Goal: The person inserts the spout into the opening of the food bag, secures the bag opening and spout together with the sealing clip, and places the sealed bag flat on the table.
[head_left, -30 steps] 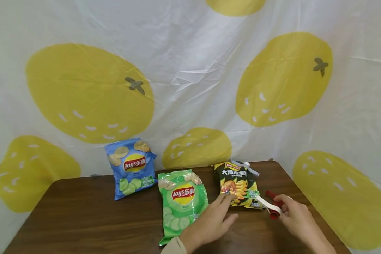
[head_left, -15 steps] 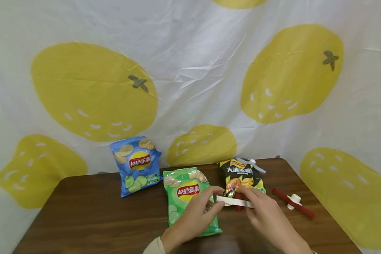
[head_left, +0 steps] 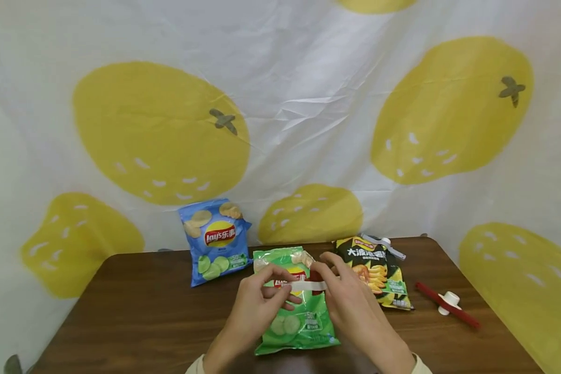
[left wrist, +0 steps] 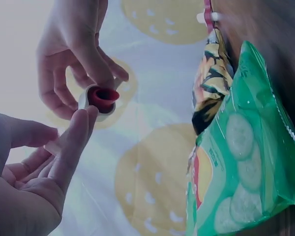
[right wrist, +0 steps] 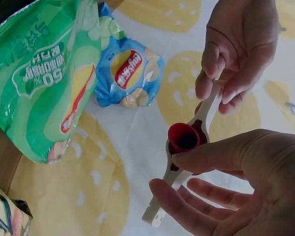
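My left hand (head_left: pixel 250 306) and right hand (head_left: pixel 350 304) hold a white-and-red bag clip with a spout (head_left: pixel 307 285) above the green chip bag (head_left: pixel 304 332). In the right wrist view, the clip's red spout (right wrist: pixel 183 136) sits midway along its white bar. There my left hand (right wrist: pixel 241 54) pinches one end of the bar, while my right thumb and fingers grip near the spout. The left wrist view shows the red spout end (left wrist: pixel 104 100) beneath my right hand (left wrist: pixel 76 44). The green bag lies on the table, partly hidden behind both hands.
To the right, a black chip bag (head_left: pixel 371 275) lies with a grey clip (head_left: pixel 388 246) at its top. A red clip with white spout (head_left: pixel 449 303) rests near the table's right edge. The blue chip bag (head_left: pixel 215 244) leans against the lemon-printed cloth (head_left: pixel 299 130) at the back.
My right hand has brought the white-and-red clip left from beside the black bag to over the green bag. My left hand has moved left and now pinches its end.
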Tool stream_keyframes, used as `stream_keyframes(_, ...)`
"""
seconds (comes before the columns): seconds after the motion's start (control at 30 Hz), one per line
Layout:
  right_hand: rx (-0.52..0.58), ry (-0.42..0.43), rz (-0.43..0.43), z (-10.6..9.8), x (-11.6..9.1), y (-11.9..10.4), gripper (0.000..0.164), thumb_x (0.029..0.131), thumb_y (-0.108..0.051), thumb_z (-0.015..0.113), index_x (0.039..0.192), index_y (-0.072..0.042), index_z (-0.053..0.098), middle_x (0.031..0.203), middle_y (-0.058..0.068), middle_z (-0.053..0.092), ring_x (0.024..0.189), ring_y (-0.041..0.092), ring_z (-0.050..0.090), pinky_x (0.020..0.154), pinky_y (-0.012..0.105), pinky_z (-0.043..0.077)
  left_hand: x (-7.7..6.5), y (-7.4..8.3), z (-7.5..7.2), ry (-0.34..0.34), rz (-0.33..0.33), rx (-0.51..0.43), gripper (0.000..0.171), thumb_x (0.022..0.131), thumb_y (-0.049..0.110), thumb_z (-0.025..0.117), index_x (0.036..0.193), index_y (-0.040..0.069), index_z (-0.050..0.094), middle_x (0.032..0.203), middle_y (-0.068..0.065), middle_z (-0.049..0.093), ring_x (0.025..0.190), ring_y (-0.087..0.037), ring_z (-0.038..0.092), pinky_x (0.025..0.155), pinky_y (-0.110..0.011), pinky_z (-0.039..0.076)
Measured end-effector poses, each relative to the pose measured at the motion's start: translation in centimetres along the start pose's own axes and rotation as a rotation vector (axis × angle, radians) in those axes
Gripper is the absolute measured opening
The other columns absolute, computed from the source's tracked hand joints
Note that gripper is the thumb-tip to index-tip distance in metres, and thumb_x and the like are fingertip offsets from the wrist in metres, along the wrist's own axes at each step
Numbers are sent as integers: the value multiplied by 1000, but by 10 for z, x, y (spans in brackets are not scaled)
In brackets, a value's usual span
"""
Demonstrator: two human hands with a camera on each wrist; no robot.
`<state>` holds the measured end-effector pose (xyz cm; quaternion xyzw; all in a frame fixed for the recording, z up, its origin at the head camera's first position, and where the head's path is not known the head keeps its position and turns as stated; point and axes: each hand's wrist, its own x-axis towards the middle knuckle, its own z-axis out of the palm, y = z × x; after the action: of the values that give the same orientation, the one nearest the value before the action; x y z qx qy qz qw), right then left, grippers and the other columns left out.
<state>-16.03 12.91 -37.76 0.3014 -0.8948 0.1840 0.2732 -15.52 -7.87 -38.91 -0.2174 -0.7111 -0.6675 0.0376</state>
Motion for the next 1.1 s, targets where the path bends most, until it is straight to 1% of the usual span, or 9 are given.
stream_keyframes(0.07,-6,-1,4,2,0,0,52,79,12,66,122,-17,61,129,2,52,97,17,60,64,27,49,2,0,0,12,3,-22,8,98,0,59,104,-2,64,105,-19,69,78,-32,74,67,-36,60)
stream_keyframes(0.17,34,-12,15,4,0,2,50,80,11,67,121,-16,61,126,0,55,92,13,60,63,25,49,4,0,0,23,7,-56,7,97,-4,58,101,-4,64,101,-20,70,78,-33,74,68,-36,60)
stream_keyframes(0.4,293,-57,-6,6,0,10,54,85,14,60,132,-11,55,112,-4,60,86,8,57,72,25,51,3,3,0,29,41,-62,6,97,-5,58,99,-4,63,103,-19,70,83,-32,74,71,-35,59)
stream_keyframes(0.5,367,-69,-32,5,0,14,60,82,14,62,136,-12,53,118,-4,60,89,8,57,73,25,51,2,4,0,10,44,-50,6,97,-2,59,101,-3,64,105,-18,70,85,-31,74,72,-35,59)
stream_keyframes(0.6,412,-70,-52,3,0,15,60,83,8,69,136,-16,54,128,-5,58,98,8,60,76,25,54,0,5,-1,-11,43,-36,8,97,-2,59,104,-2,64,106,-18,69,86,-29,74,74,-35,59)
stream_keyframes(0.67,405,-63,-64,2,0,15,58,85,1,74,136,-17,55,133,-4,57,103,8,61,78,25,55,0,6,-1,-24,40,-24,11,97,-2,60,107,-2,65,106,-18,68,86,-28,74,74,-35,59)
stream_keyframes(0.77,337,-56,-88,2,1,14,55,86,-7,78,136,-16,57,133,-3,57,107,10,62,81,26,55,-1,8,-2,-52,36,-12,16,96,-1,62,112,-2,66,108,-18,69,85,-26,74,75,-35,59)
stream_keyframes(0.9,249,-25,-133,2,2,12,52,84,-4,79,132,-14,62,129,0,58,102,11,63,80,30,55,-1,11,-4,-86,39,8,21,96,2,64,117,1,66,115,-16,68,85,-22,74,76,-34,59)
stream_keyframes(1.1,223,-13,-160,3,0,9,52,83,-2,79,130,-22,67,128,4,56,88,9,61,71,24,54,-4,13,-4,-83,70,79,24,95,4,66,118,12,69,118,-7,69,92,-20,73,76,-30,58)
